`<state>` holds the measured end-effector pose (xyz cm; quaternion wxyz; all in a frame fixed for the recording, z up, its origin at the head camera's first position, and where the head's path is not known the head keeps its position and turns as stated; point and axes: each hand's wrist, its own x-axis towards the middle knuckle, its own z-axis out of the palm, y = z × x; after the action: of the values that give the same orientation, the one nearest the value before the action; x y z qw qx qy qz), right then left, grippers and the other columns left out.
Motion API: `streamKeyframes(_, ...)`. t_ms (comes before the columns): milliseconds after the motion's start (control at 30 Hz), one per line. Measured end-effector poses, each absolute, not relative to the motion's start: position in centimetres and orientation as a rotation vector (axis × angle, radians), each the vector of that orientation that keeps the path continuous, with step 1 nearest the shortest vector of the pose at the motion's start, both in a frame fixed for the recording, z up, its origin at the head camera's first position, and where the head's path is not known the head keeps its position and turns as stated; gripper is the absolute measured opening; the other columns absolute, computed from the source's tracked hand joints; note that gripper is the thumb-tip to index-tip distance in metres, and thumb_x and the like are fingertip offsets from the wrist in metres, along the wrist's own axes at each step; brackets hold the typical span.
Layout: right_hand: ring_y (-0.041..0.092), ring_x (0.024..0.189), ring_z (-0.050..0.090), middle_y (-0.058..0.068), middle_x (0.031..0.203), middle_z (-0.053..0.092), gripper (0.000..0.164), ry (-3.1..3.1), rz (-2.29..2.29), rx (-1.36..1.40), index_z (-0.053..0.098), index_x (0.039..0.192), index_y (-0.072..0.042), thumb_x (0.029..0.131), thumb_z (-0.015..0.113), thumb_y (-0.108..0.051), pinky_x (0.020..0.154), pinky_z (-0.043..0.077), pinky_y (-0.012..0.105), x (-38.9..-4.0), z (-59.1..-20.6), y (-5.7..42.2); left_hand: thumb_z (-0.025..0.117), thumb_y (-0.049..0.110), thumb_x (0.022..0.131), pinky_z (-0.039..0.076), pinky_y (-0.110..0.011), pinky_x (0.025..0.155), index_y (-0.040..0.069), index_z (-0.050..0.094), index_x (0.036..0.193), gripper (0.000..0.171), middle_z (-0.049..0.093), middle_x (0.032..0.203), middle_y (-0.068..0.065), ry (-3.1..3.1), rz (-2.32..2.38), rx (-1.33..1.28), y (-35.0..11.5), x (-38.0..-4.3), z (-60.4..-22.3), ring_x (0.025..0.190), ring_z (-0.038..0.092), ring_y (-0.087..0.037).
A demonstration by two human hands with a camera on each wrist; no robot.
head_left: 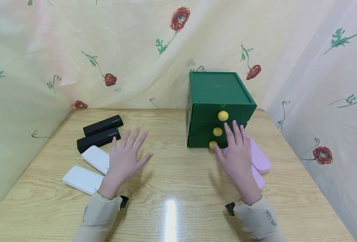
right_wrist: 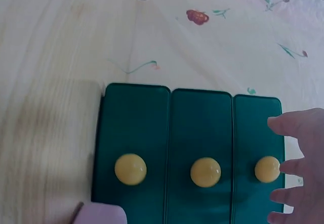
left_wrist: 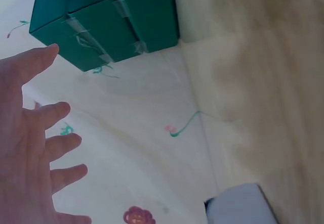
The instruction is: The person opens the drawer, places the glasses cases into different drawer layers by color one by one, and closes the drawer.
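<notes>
My left hand [head_left: 124,162] is held over the table with its fingers spread, holding nothing. Behind and beside it lie two white flat rounded cases [head_left: 82,179] and two long black boxes [head_left: 103,125] with small lettering. Fingers outstretched, my right hand [head_left: 238,158] is raised in front of a green cabinet [head_left: 220,87] of three stacked drawers. Each drawer front bears a yellow round knob [right_wrist: 205,172], and all three look closed. Two pinkish-purple long cases [head_left: 259,158] lie beneath and beside the right hand, partly hidden by it.
The wooden table [head_left: 166,168] reaches back to a cream cloth [head_left: 136,43] printed with red flowers, which hangs behind and along both sides. The cabinet stands at the back right, near the cloth. A bright light reflection shows at the table's front.
</notes>
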<state>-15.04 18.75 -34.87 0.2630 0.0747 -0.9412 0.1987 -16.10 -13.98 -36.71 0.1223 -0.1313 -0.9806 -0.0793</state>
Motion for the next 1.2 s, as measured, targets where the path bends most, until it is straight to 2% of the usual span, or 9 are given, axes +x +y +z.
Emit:
streamKeyframes(167,0.042,0.145,0.023,0.02,0.159,0.023,0.076,-2.496,0.623,0.179,0.024,0.153,-0.004,0.092,0.066,-0.024,0.116,0.024,0.061,-15.3,-34.2,19.5,0.05,0.05,0.097,0.015,-0.07,0.114,0.028,0.021,0.155,0.069,0.018,0.163,-0.002,-2.836,-0.364,-0.462,-13.6,-17.0,-35.6,0.149,0.021,-0.033)
streamKeyframes(333,0.037,0.145,0.025,0.016,0.161,0.02,0.077,-2.488,0.693,0.091,0.016,0.155,-0.006,0.095,0.061,-0.025,0.112,0.032,0.06,-15.5,-33.5,20.2,0.052,0.043,0.098,0.021,-0.067,0.114,0.023,0.021,0.156,0.068,0.019,0.163,-0.005,-2.815,-0.506,-0.55,-13.2,-18.0,-34.5,0.147,0.024,-0.035)
streamKeyframes(567,0.038,0.143,0.029,0.019,0.158,0.026,0.074,-2.413,0.735,0.044,0.02,0.154,-0.004,0.095,0.061,-0.021,0.112,0.033,0.058,-16.0,-32.8,21.1,0.054,0.038,0.098,0.028,-0.055,0.117,0.015,0.027,0.154,0.066,0.026,0.16,-0.009,-2.718,-0.669,-0.657,-12.2,-19.3,-33.7,0.145,0.031,-0.033)
streamKeyframes(733,0.038,0.143,0.028,0.019,0.158,0.025,0.074,-2.399,0.754,0.02,0.018,0.154,-0.004,0.096,0.06,-0.023,0.112,0.032,0.059,-16.5,-32.3,21.7,0.054,0.037,0.098,0.035,-0.056,0.112,0.016,0.027,0.154,0.066,0.027,0.16,-0.009,-2.682,-0.772,-0.686,-11.2,-20.2,-32.9,0.144,0.032,-0.032)
streamKeyframes(900,0.039,0.144,0.027,0.021,0.157,0.026,0.073,-2.393,0.766,0.002,0.019,0.154,-0.003,0.096,0.059,-0.024,0.113,0.03,0.06,-17.2,-31.8,22.6,0.053,0.036,0.1,0.035,-0.056,0.112,0.016,0.026,0.154,0.064,0.026,0.16,-0.009,-2.676,-0.891,-0.722,-9.8,-21.2,-32.2,0.146,0.03,-0.031)
streamKeyframes(1200,0.039,0.144,0.026,0.019,0.158,0.025,0.068,-2.442,0.891,-0.064,0.016,0.155,-0.005,0.1,0.052,-0.026,0.117,0.025,0.057,-18.5,-30.5,24.2,0.052,0.034,0.1,0.027,-0.049,0.119,0.018,0.028,0.154,0.061,0.029,0.16,-0.004,-2.64,-1.105,-0.77,-7.1,-23.1,-31.1,0.147,0.028,-0.025)
